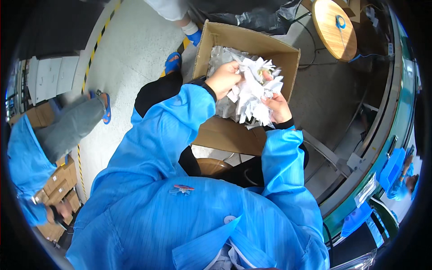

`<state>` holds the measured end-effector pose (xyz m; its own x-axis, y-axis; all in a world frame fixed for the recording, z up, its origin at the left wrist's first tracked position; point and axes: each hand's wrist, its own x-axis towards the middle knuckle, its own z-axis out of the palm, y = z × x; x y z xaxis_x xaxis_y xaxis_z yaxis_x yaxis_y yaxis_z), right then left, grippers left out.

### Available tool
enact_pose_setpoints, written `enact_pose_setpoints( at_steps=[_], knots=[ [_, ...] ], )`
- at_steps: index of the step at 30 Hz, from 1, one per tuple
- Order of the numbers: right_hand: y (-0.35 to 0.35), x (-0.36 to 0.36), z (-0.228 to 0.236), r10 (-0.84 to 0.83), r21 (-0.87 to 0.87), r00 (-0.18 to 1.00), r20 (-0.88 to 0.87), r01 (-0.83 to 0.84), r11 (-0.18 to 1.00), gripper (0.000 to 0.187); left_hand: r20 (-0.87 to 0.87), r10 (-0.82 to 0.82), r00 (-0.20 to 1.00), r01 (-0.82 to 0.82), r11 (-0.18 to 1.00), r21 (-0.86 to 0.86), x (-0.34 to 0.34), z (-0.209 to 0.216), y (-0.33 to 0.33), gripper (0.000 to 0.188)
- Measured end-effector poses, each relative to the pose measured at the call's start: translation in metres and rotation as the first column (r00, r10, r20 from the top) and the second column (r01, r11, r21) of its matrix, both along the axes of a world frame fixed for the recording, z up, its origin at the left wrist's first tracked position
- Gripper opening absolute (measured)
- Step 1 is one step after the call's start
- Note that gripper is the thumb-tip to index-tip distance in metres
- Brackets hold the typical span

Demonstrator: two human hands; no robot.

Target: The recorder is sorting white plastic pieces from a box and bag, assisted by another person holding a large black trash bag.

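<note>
Above an open cardboard box (234, 137), I hold a loose bunch of white, jagged paper scraps (252, 96). My right hand (278, 108) grips the bunch from its right side, with the thumb side against the paper. From the left, my left hand (223, 80) has its fingers curled into the scraps, the fingertips partly covered. Beneath the bunch, more white paper and clear plastic pieces (220, 54) fill the box. Both wrists wear black bands below blue sleeves.
A round wooden stool top (333, 29) with a blue cord coil stands at the upper right. A green-edged workbench (333, 218) curves along the right. At left, a co-worker in grey trousers (72, 123) stands near stacked cartons (58, 184). Another person's blue shoe (193, 37) is beside the box.
</note>
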<state>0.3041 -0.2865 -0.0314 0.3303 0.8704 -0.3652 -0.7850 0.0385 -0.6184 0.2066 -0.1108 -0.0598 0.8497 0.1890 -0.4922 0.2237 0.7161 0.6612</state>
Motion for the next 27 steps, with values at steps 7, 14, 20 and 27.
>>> enact_pose_setpoints(
  at_steps=[7,14,20,27],
  knots=[
    [-0.003,0.004,0.003,0.010,0.204,0.997,-0.077,0.006,0.979,0.074,0.045,0.106,0.993,-0.104,0.993,-0.048,-0.013,0.032,0.017,0.035],
    [-0.003,0.009,-0.012,-0.071,0.064,0.978,-0.195,0.085,0.994,0.046,-0.063,0.014,0.998,-0.010,0.998,0.062,-0.025,0.048,0.032,0.044],
    [-0.013,0.021,-0.036,-0.160,-0.006,0.962,-0.220,0.163,0.987,0.041,-0.016,-0.074,0.997,0.074,0.997,0.011,-0.032,0.054,0.041,0.050],
    [0.000,0.010,-0.015,-0.131,-0.025,0.991,-0.004,0.131,0.991,0.068,0.031,-0.252,0.967,0.206,0.852,0.480,-0.029,0.057,0.037,0.070]
  ],
)
